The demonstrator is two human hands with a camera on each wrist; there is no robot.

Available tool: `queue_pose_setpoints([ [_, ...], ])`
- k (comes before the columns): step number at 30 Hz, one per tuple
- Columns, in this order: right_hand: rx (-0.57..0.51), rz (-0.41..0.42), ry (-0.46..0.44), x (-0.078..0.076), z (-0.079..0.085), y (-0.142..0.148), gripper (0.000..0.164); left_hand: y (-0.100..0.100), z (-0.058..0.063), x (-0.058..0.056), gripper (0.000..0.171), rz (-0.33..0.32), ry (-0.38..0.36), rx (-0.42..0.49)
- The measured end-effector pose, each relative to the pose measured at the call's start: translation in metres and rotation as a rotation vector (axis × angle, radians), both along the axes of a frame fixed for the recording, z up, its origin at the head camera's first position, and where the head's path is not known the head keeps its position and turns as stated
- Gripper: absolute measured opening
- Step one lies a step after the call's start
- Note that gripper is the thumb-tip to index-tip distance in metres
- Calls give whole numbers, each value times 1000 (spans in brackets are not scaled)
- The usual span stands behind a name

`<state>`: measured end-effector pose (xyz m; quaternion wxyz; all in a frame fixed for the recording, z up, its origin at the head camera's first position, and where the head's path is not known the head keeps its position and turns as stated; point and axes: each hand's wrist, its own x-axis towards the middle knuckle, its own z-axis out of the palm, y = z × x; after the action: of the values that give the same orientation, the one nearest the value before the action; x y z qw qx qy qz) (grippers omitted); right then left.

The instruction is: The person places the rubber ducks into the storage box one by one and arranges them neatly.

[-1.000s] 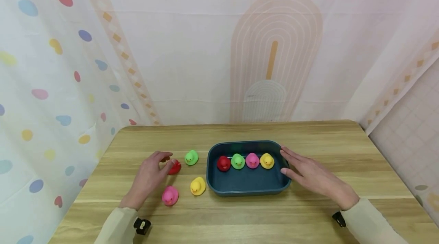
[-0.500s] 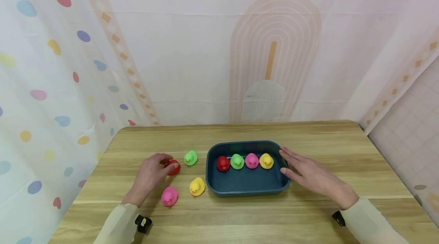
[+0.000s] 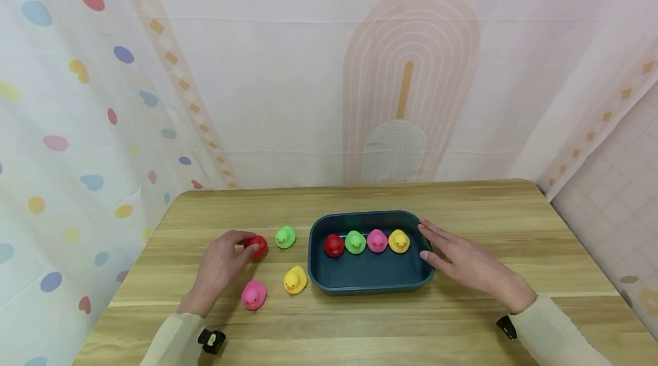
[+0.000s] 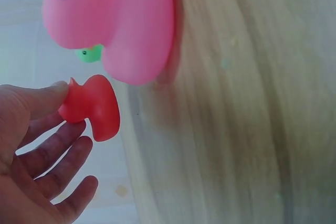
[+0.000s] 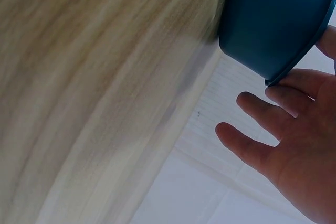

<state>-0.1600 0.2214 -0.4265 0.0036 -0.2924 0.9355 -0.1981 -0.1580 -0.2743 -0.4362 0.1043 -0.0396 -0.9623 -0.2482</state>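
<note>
My left hand (image 3: 218, 263) pinches a red rubber duck (image 4: 100, 107) by its head between thumb and fingers, while the other fingers spread loosely behind. To the duck's right on the table lies a green duck (image 3: 285, 237). Closer to me are a pink duck (image 3: 254, 295) and a yellow duck (image 3: 295, 280). My right hand (image 3: 470, 263), fingers straight, touches the right rim of the dark blue tray (image 3: 370, 288). Inside the tray a row runs from a red duck (image 3: 334, 245) through a green duck (image 3: 355, 242) and a pink duck (image 3: 377, 241) to a yellow duck (image 3: 398, 241).
The wooden table (image 3: 370, 329) carries everything. Behind it hangs a patterned curtain (image 3: 288, 97), which also runs along the left side. Black straps (image 3: 212, 341) show at both wrists.
My left fingers have drawn in on the red duck, which has shifted slightly and turned in their pinch. The right hand stays at the tray's rim.
</note>
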Motion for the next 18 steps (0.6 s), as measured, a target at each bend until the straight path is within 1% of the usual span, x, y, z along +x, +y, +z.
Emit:
queue_pose_setpoints([
  [5, 0, 0, -1, 0, 0, 0, 64, 3, 7, 7, 29, 13, 33, -10],
  [8, -2, 0, -5, 0, 0, 1, 64, 6, 11, 10, 29, 18, 68, -14],
  [12, -6, 2, -7, 0, 0, 0, 64, 11, 14, 14, 28, 10, 123, -18],
  [18, -2, -1, -8, 0, 1, 0, 64, 19, 19, 18, 26, -22, 192, 10],
])
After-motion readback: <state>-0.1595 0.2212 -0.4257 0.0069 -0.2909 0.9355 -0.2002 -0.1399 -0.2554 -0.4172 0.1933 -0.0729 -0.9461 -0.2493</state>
